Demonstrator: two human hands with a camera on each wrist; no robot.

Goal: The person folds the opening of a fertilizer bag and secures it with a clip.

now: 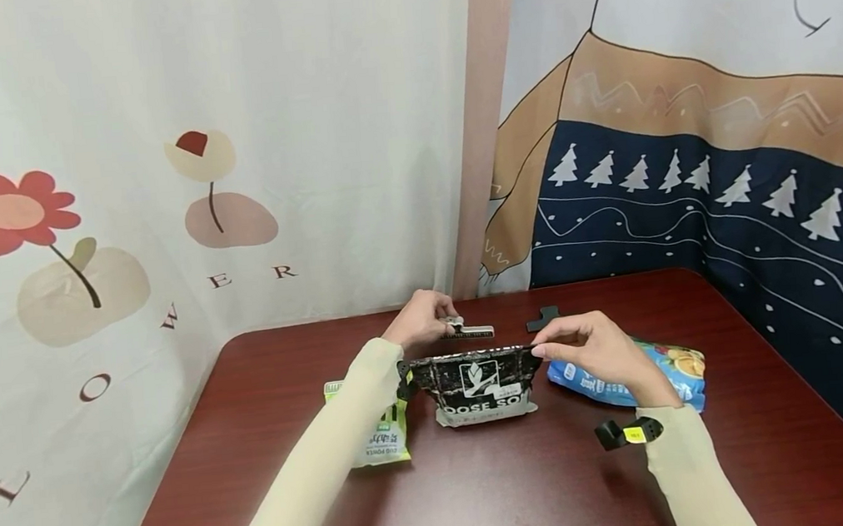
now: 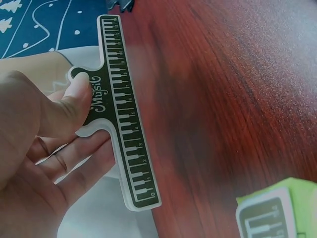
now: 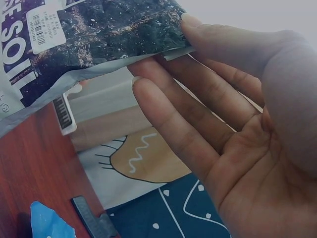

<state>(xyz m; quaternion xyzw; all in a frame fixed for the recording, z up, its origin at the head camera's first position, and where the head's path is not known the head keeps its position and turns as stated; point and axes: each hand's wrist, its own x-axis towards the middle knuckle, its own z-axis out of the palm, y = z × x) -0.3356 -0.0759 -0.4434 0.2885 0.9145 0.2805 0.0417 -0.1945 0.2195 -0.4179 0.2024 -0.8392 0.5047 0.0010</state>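
Near the back of the table, my left hand (image 1: 421, 320) pinches a piano-key sealing clip (image 2: 126, 119) by its handle, thumb over the word "Music". The clip stands behind the black soil bag (image 1: 481, 387), apart from it as far as I can tell. At the bag's upper right corner, my right hand (image 1: 602, 347) holds the top edge between thumb and fingertips. A white label (image 3: 47, 29) shows on the bag's front. The bag's upper left corner lies close to my left wrist.
Left of the soil bag lies a green packet (image 1: 385, 446), partly behind my left sleeve, with another piano-key clip (image 2: 267, 223) on it. A blue packet (image 1: 682, 370) lies under my right wrist. Farther back is a dark clip (image 1: 543, 319), near the curtain.
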